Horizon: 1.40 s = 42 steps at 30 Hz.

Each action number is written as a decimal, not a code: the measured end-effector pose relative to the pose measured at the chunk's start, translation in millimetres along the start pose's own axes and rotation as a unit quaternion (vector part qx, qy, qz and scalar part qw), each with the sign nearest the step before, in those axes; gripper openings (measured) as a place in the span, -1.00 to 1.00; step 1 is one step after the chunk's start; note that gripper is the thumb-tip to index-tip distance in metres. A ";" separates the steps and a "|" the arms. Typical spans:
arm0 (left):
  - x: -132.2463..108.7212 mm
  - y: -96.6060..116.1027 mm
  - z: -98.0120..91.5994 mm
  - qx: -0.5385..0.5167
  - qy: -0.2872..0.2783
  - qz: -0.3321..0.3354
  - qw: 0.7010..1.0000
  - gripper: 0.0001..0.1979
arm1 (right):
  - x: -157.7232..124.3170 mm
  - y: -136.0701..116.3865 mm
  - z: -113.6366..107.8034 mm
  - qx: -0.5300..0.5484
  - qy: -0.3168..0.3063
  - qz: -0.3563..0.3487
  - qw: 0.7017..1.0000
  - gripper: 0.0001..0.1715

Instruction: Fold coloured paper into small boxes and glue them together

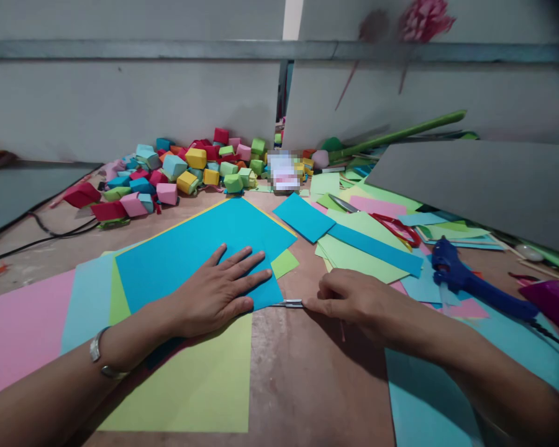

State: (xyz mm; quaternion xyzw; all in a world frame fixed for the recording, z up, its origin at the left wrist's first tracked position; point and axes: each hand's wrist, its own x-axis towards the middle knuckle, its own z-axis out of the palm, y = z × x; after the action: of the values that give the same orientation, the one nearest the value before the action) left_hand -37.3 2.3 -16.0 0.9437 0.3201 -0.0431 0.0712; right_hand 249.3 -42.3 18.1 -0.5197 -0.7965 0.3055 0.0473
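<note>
My left hand lies flat with fingers spread on a blue sheet of paper. Yellow and green sheets show along that sheet's edges. My right hand is closed on a slim metal-coloured craft knife, its tip at the blue sheet's lower right corner. Most of the knife's handle is hidden in my fingers. Beneath my left forearm lies a pale yellow-green sheet. A small green paper piece sticks out beside the blue sheet, and a cut blue square rests beyond it.
Many folded paper boxes are heaped along the back wall. To the right are red-handled scissors, a blue glue gun, a blue paper strip and a grey board. Pink paper lies at left.
</note>
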 end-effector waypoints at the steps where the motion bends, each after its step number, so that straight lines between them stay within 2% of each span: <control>1: -0.1 0.1 -0.1 -0.002 -0.002 -0.002 1.000 -0.46 | 0.9 -2.9 0.5 0.000 0.002 0.004 1.000 -0.50; 5: -0.3 0.0 0.5 -0.004 -0.005 -0.004 1.000 -0.48 | 3.8 -9.5 4.6 -0.045 0.020 -0.033 0.998 -0.51; 9: -0.1 -0.5 1.7 -0.009 -0.001 -0.003 1.000 -0.48 | 6.2 -6.0 10.4 -0.090 0.021 -0.089 0.992 -0.55; 12: 0.4 0.1 1.7 -0.014 -0.004 -0.007 1.000 -0.48 | 8.6 -2.9 14.0 -0.165 0.034 -0.192 0.967 -0.62; 14: 0.6 0.7 1.4 -0.019 -0.005 -0.008 1.000 -0.48 | 10.5 -3.8 14.8 -0.226 0.040 -0.236 0.944 -0.60; 18: 0.6 0.8 1.3 -0.031 -0.004 -0.009 0.999 -0.47 | 12.6 -8.1 15.0 -0.287 0.034 -0.254 0.923 -0.61; 21: 0.6 -0.4 1.9 -0.040 0.002 -0.005 0.999 -0.47 | 10.0 -8.3 19.3 -0.328 0.063 -0.289 0.897 -0.60; 23: 0.5 -0.6 2.5 -0.045 0.006 -0.004 0.999 -0.47 | 5.8 -7.8 24.7 -0.338 0.083 -0.290 0.892 -0.61; 27: -0.8 5.5 3.9 -0.061 0.020 -0.017 0.998 -0.45 | -7.3 -8.2 33.4 -0.321 0.093 -0.278 0.901 -0.59; 31: -2.7 22.0 6.6 -0.068 0.039 -0.022 0.997 -0.45 | -20.6 -6.7 32.4 -0.302 0.069 -0.245 0.919 -0.53; 34: -2.8 34.6 8.5 -0.077 0.036 -0.050 0.995 -0.41 | -25.9 -5.5 30.7 -0.281 0.078 -0.237 0.927 -0.54; 37: -1.9 40.9 8.4 -0.082 0.022 -0.074 0.994 -0.39 | -25.9 -8.4 33.1 -0.284 0.096 -0.252 0.920 -0.58; 42: -1.6 40.8 6.9 -0.077 0.010 -0.072 0.994 -0.41 | -25.0 -15.0 40.6 -0.312 0.107 -0.282 0.901 -0.59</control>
State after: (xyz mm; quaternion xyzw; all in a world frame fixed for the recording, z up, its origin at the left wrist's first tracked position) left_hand -13.9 -31.8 -18.2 0.9102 0.3906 -0.0136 0.1366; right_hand 232.8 -85.6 -0.7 -0.2912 -0.9544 -0.0420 0.0514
